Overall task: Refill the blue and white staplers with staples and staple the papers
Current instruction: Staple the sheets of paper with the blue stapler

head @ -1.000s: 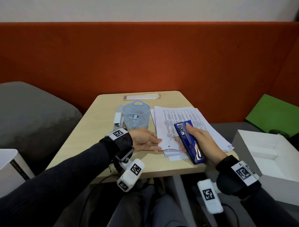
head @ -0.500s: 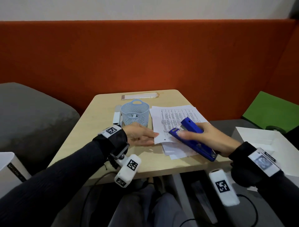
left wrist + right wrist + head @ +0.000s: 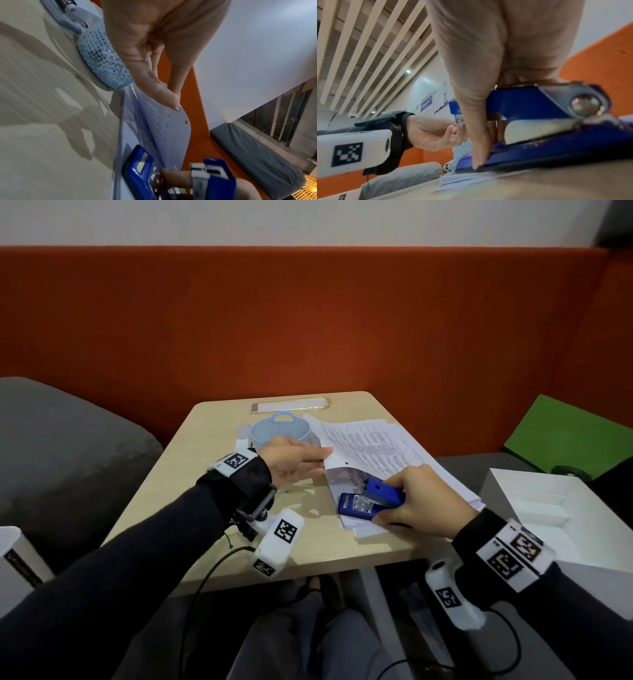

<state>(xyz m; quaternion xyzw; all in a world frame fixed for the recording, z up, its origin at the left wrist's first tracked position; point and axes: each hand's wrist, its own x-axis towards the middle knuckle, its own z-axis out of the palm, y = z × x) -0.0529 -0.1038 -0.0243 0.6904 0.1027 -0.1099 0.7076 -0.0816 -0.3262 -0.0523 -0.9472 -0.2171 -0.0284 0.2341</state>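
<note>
A stack of printed papers (image 3: 376, 446) lies on the right half of the table. My left hand (image 3: 322, 461) pinches the near left corner of the top sheets (image 3: 164, 121) and holds it lifted off the stack. My right hand (image 3: 388, 503) grips the blue stapler (image 3: 371, 501), whose base rests on the stack's near corner with the mouth agape and pointing left toward the lifted corner. In the right wrist view my thumb runs down the blue stapler (image 3: 539, 135). The white stapler (image 3: 241, 440) lies beyond my left wrist, mostly hidden.
A light blue mesh basket (image 3: 281, 429) stands left of the papers, next to my left hand. A flat pale strip (image 3: 291, 406) lies at the table's far edge. An open white box (image 3: 548, 508) sits off the table's right side. A grey cushion (image 3: 68, 446) is to the left.
My right hand swung the blue stapler round and drew it to the stack's near left corner. My left hand went from resting flat on the papers to lifting the top sheets' corner.
</note>
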